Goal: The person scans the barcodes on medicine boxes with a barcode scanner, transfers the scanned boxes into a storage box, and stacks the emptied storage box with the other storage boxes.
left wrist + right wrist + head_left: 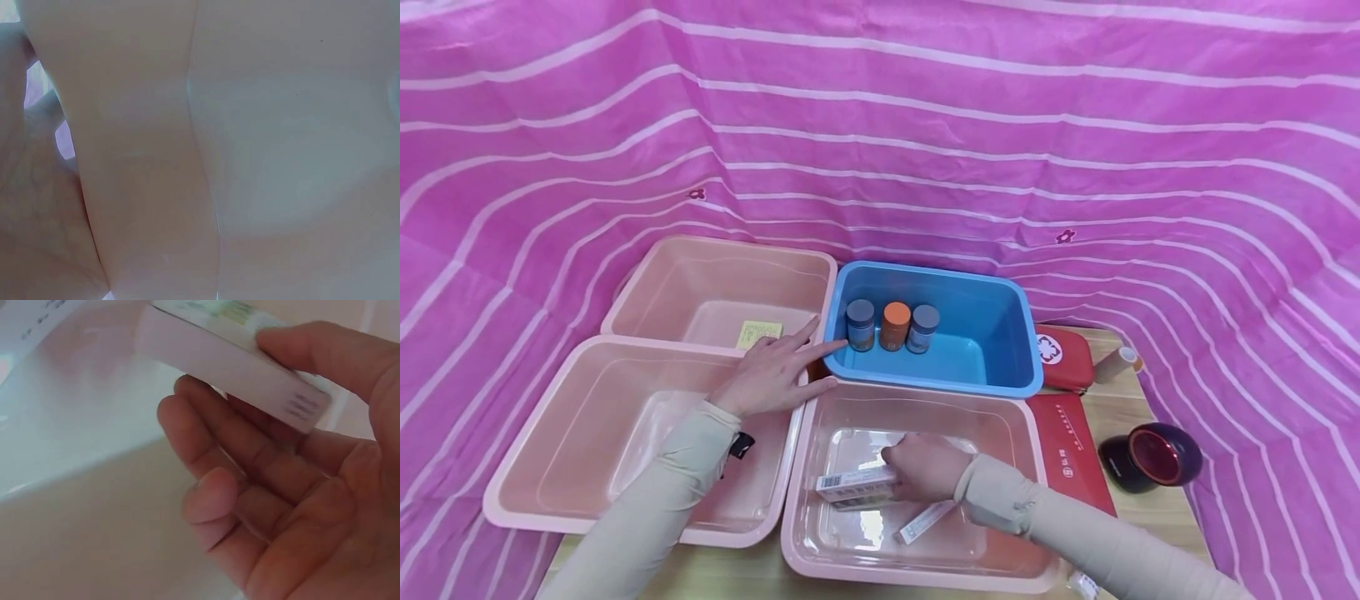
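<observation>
Inside the front right pink bin (917, 567), my right hand (928, 468) grips a small white carton (859, 482) with printing and a barcode. The right wrist view shows the thumb on top of the carton (231, 369) and curled fingers beneath. A slim white box (923, 522) lies on the bin floor beside that hand. My left hand (767, 375) rests, fingers spread, over the rims where the bins meet. One fingertip reaches the blue bin's edge. In the left wrist view its palm (37, 187) lies along a pink bin wall (137, 187).
The blue bin (1000, 383) holds two grey-lidded jars (861, 325) (922, 328) and an orange jar (895, 326). A yellow note (758, 334) lies in the back left bin (722, 242). Right of the bins are a red case (1066, 358), red folder (1070, 454) and dark glossy object (1150, 457).
</observation>
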`<state>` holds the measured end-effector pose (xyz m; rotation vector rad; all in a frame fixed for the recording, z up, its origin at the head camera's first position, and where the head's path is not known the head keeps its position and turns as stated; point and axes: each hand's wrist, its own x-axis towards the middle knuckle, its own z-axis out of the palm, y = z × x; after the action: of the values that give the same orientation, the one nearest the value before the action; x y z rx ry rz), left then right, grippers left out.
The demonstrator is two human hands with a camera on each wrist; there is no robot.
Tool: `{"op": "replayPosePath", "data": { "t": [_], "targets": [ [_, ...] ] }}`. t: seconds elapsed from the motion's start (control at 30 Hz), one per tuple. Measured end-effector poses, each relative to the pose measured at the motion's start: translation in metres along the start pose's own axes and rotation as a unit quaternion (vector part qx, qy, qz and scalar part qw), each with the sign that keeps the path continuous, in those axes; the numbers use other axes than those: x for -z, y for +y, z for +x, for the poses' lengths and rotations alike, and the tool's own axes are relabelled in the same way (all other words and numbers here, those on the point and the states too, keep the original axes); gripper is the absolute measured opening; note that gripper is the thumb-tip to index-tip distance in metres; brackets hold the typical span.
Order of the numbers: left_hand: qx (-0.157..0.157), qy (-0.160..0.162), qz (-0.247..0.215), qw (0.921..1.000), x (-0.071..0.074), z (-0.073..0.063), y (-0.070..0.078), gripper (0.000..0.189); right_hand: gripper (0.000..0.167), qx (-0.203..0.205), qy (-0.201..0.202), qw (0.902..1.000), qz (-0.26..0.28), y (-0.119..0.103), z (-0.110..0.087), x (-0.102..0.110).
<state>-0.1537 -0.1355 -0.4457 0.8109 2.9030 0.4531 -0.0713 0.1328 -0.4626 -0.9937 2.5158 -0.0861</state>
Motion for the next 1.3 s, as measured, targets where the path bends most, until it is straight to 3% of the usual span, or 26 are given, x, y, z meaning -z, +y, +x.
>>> {"op": "replayPosePath", "data": {
  "t": [0.17, 0.27, 0.4, 0.6, 0.77, 0.9, 1.07, 1.17, 1.3],
  "targets": [
    [0.0, 0.001, -0.003, 1.0, 0.0, 0.0, 0.0, 0.069, 0.028, -0.013, 0.025, 0.9893, 0.143, 0.005, -0.023, 0.018],
    [0.001, -0.002, -0.007, 1.0, 0.0, 0.0, 0.0, 0.069, 0.025, -0.018, 0.059, 0.9735, 0.22, 0.011, -0.039, 0.025],
    [0.005, -0.01, -0.012, 0.9999, -0.001, 0.0, 0.0, 0.069, 0.027, -0.034, 0.136, 0.9501, 0.279, 0.022, -0.066, 0.037],
    [0.007, -0.014, -0.016, 0.9998, 0.0, 0.0, 0.0, 0.068, 0.042, -0.075, 0.314, 0.9072, 0.269, 0.045, -0.12, 0.055],
    [-0.001, -0.008, -0.008, 0.9999, 0.001, 0.0, -0.001, 0.068, 0.048, -0.143, 0.41, 0.8679, 0.241, 0.063, -0.173, 0.067],
    [-0.008, -0.002, -0.003, 1.0, 0.001, 0.001, -0.001, 0.068, 0.041, -0.218, 0.436, 0.8389, 0.243, 0.078, -0.211, 0.066],
    [0.0, -0.008, -0.009, 0.9999, 0.001, 0.0, 0.0, 0.069, 0.04, -0.32, 0.433, 0.8103, 0.232, 0.1, -0.246, 0.054],
    [0.005, -0.012, -0.011, 0.9999, 0.001, 0.0, 0.0, 0.069, 0.042, -0.37, 0.407, 0.8058, 0.219, 0.112, -0.258, 0.042],
    [0.002, -0.007, -0.009, 0.9999, 0.001, 0.0, 0.001, 0.068, 0.043, -0.405, 0.37, 0.8113, 0.201, 0.128, -0.266, 0.021]
  ]
}}
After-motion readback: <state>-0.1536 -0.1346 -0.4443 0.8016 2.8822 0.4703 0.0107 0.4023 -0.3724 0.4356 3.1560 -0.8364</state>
